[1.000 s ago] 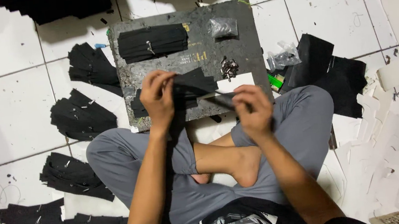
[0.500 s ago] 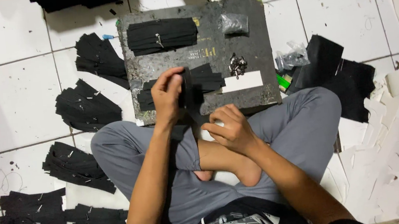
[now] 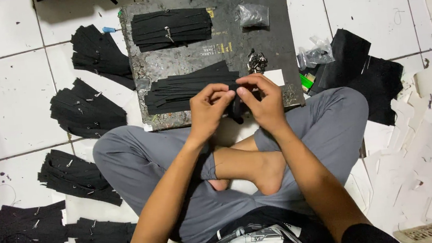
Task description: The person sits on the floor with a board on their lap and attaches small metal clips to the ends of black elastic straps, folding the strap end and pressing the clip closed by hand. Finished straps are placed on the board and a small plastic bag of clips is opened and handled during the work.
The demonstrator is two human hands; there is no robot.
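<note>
- The person sits cross-legged on a white tiled floor with a dark, scuffed board just past the knees as a work surface.
- Both hands meet over the board's near edge. The left hand and right hand pinch one small black fabric piece between fingertips — both closed on it, and it hangs down a little between them, off the board.
- Progress, as a judgement: looks well underway. Several fanned stacks of black strips with small metal bits on them lie on the floor to the left, and a neat bundle sits at the board's far end — probably finished ones. A spread of strips right by the hands looks like what is left, so there's a fair bit to go.
- Other stuff: a little heap of metal hardware next to the right hand, a small clear bag at the board's top right, loose black fabric pieces on the right, and pale paper scraps all over the floor there.
- Nothing really blocks the hands, though the hardware heap sits close.
</note>
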